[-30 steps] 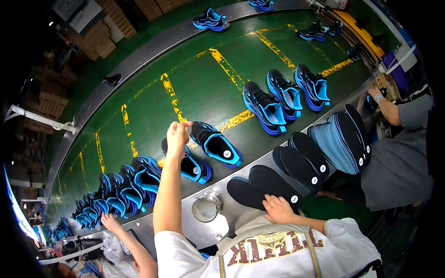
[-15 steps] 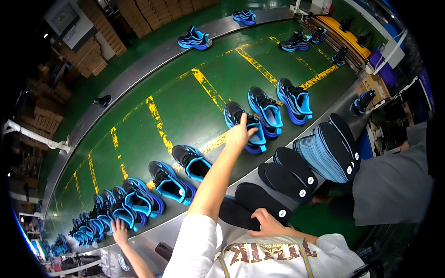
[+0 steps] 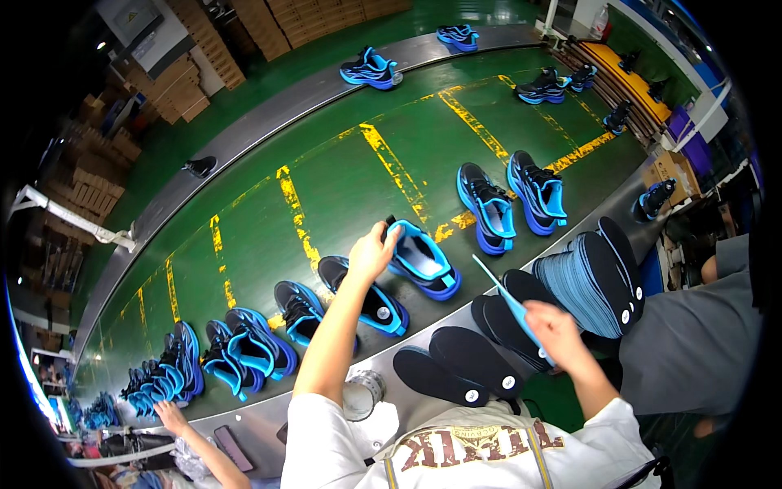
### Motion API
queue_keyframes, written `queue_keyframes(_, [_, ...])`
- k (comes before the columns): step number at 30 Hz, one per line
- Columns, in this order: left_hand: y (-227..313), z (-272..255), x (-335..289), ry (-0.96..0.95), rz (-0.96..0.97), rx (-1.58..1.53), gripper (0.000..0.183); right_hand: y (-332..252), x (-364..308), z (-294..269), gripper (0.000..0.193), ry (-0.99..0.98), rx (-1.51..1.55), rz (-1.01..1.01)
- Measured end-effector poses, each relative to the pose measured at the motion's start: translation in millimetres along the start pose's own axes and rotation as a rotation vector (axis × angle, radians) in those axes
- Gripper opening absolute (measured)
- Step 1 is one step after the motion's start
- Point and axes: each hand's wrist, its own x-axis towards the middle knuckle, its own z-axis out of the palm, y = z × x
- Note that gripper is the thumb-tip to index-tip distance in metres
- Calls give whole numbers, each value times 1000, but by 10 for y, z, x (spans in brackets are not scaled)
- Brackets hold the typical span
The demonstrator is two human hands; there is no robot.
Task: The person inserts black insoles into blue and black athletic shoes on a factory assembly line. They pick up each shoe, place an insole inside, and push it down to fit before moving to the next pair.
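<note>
With fingers of left hand [image 3: 371, 257] and right hand [image 3: 554, 330] bent and closed on their things, worked over a green conveyor belt [image 3: 334, 196]. Judged the step in hand as fitting of insoles into running shoes, most probably at the moment just before the insertion. For the next move, judged necessary to hold the shoe opening wide, to turn the loose insole flat and to guide it inside toe first.

At far left, saw a co-worker's hand [image 3: 173, 418] near a tight row of black-and-blue running shoes [image 3: 187, 354]. Then, just beside the left forearm, noticed a neighbouring shoe [image 3: 394, 308] with a stickered insole [image 3: 383, 313] inside. With left thumb and fingers, seemingly pinched the tongue of the chosen shoe [image 3: 425, 262], touching its front, with its heel toward the metal ledge [image 3: 446, 316]. Inside, saw pale lining and no sticker. Could not tell any lifting from the belt.

More to the right, found a pair of black insoles [image 3: 472, 359] on the ledge. With right fingers pressed together around one end, held a light-blue insole [image 3: 513, 306], with free tip toward upper left, near the chosen shoe but apart from it. Just beyond this hand, saw a thick insole stack [image 3: 582, 285].
</note>
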Motion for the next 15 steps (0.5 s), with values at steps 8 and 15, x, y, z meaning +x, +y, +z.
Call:
queue_keyframes(8, [-307, 151, -141, -86, -137, -346, 47, -365, 866, 617, 11, -78, -586, -691])
queue_keyframes(15, [-300, 215, -117, -85, -111, -391, 45, -51, 1186, 1382, 9, -163, -866, -639])
